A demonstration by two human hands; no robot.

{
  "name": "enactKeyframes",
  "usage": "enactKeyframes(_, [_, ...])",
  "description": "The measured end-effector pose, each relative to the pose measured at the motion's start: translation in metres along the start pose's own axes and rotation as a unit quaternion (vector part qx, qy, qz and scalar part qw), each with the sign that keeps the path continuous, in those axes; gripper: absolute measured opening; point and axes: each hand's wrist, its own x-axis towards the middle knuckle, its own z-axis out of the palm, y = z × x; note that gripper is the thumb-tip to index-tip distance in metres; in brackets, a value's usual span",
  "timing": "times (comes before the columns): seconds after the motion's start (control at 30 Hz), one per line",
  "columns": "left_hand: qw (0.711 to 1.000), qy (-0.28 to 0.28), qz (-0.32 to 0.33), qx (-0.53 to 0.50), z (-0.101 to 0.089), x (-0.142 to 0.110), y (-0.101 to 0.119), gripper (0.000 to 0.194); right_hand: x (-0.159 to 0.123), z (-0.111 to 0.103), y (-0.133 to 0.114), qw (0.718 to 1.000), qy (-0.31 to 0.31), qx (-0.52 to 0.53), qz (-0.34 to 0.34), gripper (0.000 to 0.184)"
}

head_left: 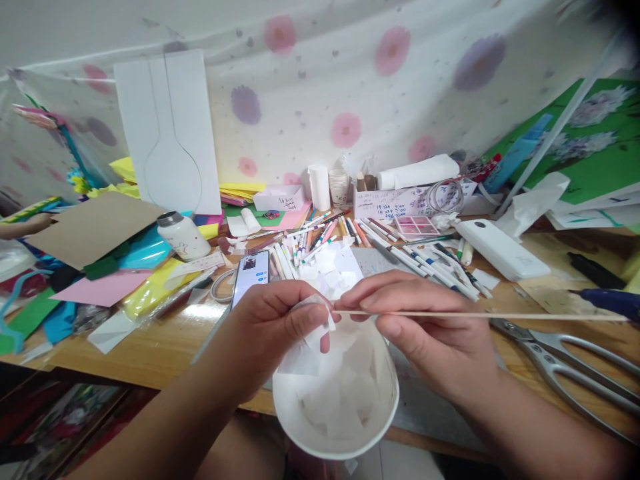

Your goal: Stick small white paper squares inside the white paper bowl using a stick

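Stick — right hand; paper (left hand)

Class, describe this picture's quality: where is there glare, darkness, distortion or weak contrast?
Head view: glare whitens the tabletop left of the phone; head view: upper right corner dark and blurred; head view: scissors seem stretched near the right edge; head view: pale paper in the left hand stands out weakly from the tub.

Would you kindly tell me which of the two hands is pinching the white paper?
The left hand, its thumb pressed on the white paper; the right hand instead holds the thin stick.
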Motion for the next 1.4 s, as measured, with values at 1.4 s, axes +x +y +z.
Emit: enactKeyframes(1.4, [0.995, -0.021, -0.002, 0.100, -0.0027, -0.0014, 0.0063, 0.041, 0.0053, -0.0022, -0.0050, 0.999, -0.016, -0.046, -0.019, 0.017])
